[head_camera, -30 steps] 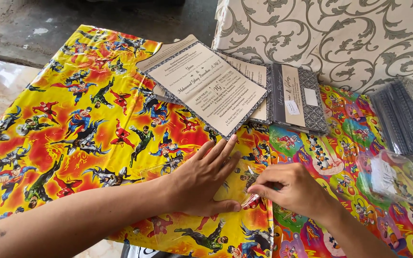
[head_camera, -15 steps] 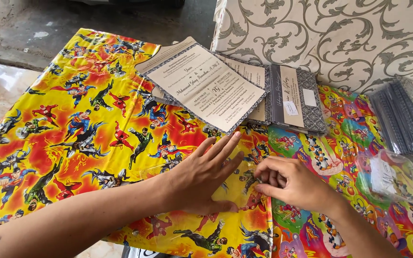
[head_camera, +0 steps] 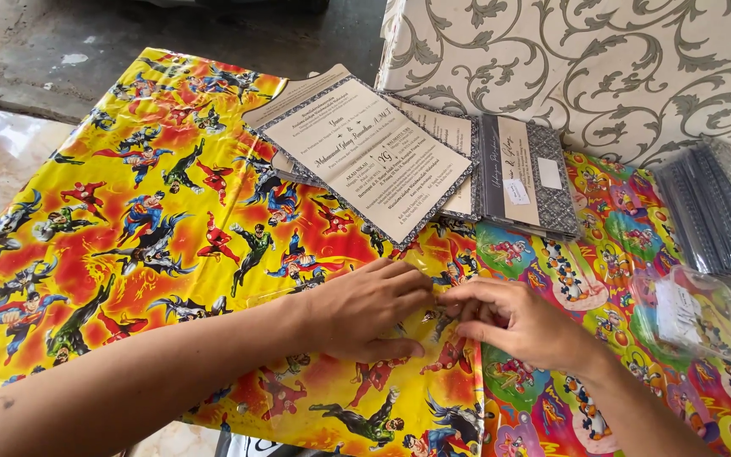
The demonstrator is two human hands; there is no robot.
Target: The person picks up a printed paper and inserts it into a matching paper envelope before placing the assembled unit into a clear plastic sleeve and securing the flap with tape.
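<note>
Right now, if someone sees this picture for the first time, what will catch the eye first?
The bright yellow-and-red glossy wrapping sheet with cartoon heroes fills the left and centre. Low on it, the left hand lies flat while the right hand pinches at a clear plastic sleeve between them. Behind, cream printed cards with grey patterned borders lie fanned before a white cushion with grey scrolls.

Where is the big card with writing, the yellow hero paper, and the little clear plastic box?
Big card with writing [head_camera: 371, 156], head view, middle of its cream face.
Yellow hero paper [head_camera: 141, 228], head view, bare printed part left of the hands.
Clear plastic box [head_camera: 694, 315], head view, its lid.
</note>
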